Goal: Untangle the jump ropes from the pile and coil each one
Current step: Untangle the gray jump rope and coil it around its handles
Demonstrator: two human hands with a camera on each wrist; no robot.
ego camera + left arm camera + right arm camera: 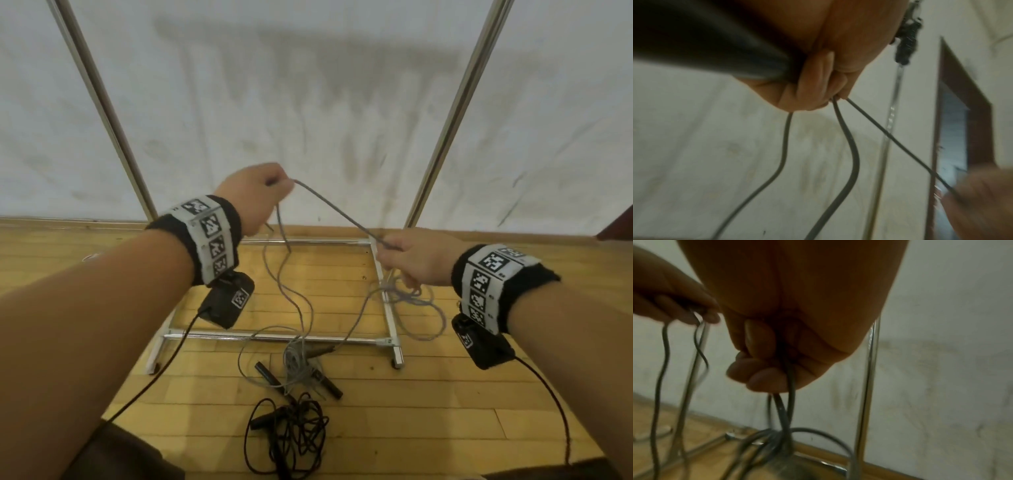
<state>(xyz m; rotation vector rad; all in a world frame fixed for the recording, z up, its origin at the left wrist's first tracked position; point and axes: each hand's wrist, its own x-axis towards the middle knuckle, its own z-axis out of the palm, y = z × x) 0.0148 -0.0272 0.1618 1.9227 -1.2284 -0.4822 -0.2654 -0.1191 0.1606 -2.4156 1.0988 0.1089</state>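
Head view: the left hand (255,195) pinches the thin grey jump rope (337,209), taut down-right to the right hand (411,258), which is fisted on gathered loops; the tangled black jump rope (291,431) lies on the floor.

Left wrist view: its fingers (809,84) clamp strands that hang downward.

Right wrist view: coils dangle directly beneath that grip.

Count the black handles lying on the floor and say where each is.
4, perhaps more hidden. Two flank the grey tangle: a left handle and a right handle. A third handle lies by the metal frame. A fourth handle sits in the black rope.
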